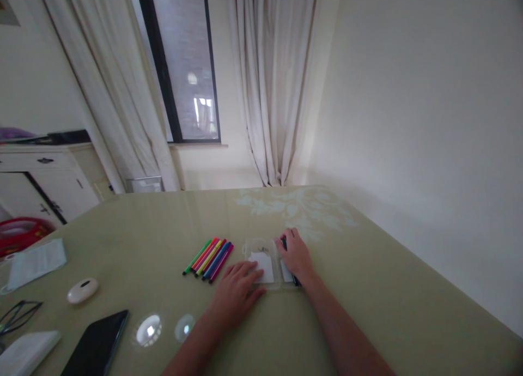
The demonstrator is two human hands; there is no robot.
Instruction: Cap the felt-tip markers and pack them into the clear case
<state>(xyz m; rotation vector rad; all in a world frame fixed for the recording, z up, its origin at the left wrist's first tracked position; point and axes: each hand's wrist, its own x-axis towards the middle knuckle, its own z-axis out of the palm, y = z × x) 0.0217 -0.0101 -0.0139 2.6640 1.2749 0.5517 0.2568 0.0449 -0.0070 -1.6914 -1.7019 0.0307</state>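
A clear plastic case (276, 259) lies opened flat on the table, with a white paper (265, 268) in its left half and more white paper in its right half. My left hand (237, 289) lies with fingers stretched out over the left edge of the case and the paper. My right hand (296, 256) is over the right half, fingers curled round a black marker (296, 281); the hand hides the marker's middle. Left of the case lies a row of several coloured markers (208, 259), side by side.
At the left on the glossy table (155, 223) are a black phone (96, 343), a white oval case (82, 291), a face mask (36, 261), glasses (18, 316) and a white box (28, 351). A wall (429, 147) borders the right side.
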